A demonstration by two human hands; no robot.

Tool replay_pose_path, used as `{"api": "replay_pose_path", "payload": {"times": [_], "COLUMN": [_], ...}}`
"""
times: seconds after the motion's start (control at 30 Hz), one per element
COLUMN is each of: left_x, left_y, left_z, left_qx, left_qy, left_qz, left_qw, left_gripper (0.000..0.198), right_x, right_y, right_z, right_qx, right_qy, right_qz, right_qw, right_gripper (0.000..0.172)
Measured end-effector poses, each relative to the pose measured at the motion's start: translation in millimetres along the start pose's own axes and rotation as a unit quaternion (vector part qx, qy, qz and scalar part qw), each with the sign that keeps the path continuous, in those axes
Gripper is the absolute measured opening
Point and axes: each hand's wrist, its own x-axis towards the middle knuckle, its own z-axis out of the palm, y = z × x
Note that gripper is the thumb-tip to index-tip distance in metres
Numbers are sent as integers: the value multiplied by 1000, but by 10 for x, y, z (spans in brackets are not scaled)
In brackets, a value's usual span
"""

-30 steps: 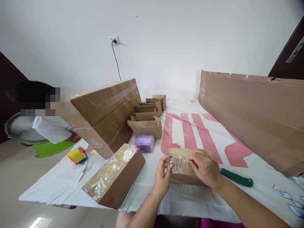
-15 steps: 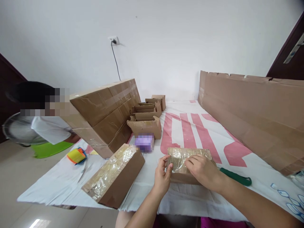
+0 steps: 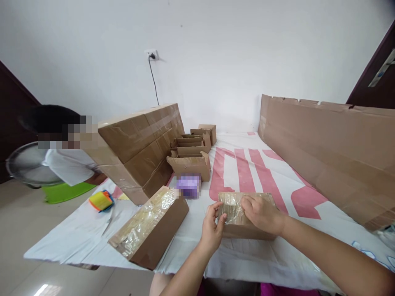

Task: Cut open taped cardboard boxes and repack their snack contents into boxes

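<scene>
A small brown cardboard box (image 3: 247, 232) lies in front of me, with shiny, wrinkled clear tape (image 3: 231, 210) across its ribbed top. My left hand (image 3: 213, 226) grips the box's left end, thumb at the near edge and fingers curved over the side. On the top of the box rests my right hand (image 3: 262, 213), its fingers curled inward against the tape. Its fingertips are hidden, so I cannot tell whether it pinches the film. A longer taped cardboard box (image 3: 162, 230) sits to the left, apart from both hands.
Farther back stand several open cardboard boxes (image 3: 191, 166) and a blurred purple pack (image 3: 188, 186). A large carton (image 3: 138, 146) borders the left, a tall cardboard panel (image 3: 327, 152) the right. A yellow-orange roll (image 3: 101, 200) lies far left, near a person in a white sleeve (image 3: 69, 164).
My right hand has shifted slightly up and its fingers have curled tighter over the box top. The green handle by my right wrist is out of sight. My left hand stays on the box.
</scene>
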Motion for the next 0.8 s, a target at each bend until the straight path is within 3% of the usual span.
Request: {"api": "replay_pose_path", "payload": {"times": [0.13, 0.27, 0.37, 0.5, 0.6, 0.67, 0.8], "left_x": [-5, -3, -3, -6, -4, -2, -21], "left_y": [11, 2, -7, -14, -22, -24, 1], "left_z": [-20, -39, -40, -35, -26, -14, 10], "left_qx": [-1, 10, 24, 48, 41, 32, 26], "left_qy": [-7, -5, 3, 3, 3, 9, 19], "left_qz": [-14, -14, 3, 8, 5, 3, -6], "left_qw": [1000, 1000, 1000, 999, 999, 999, 999], "left_gripper": [39, 39, 37, 36, 37, 38, 37], "right_x": [74, 72, -149, -777, -1327, -1632, -1938], "right_y": [111, 234, 248, 134, -22, -149, -349], "right_z": [19, -130, -304, -391, -231, -52, 179], "right_qx": [33, 59, 72, 20, 5, 31, 85], "right_qy": [66, 121, 146, 159, 94, -1, -144], "right_qz": [132, 173, 130, 8, 15, 86, 228], "right_qw": [988, 976, 978, 987, 995, 996, 959], "right_gripper": [20, 16, 16, 23, 25, 27, 38]}}
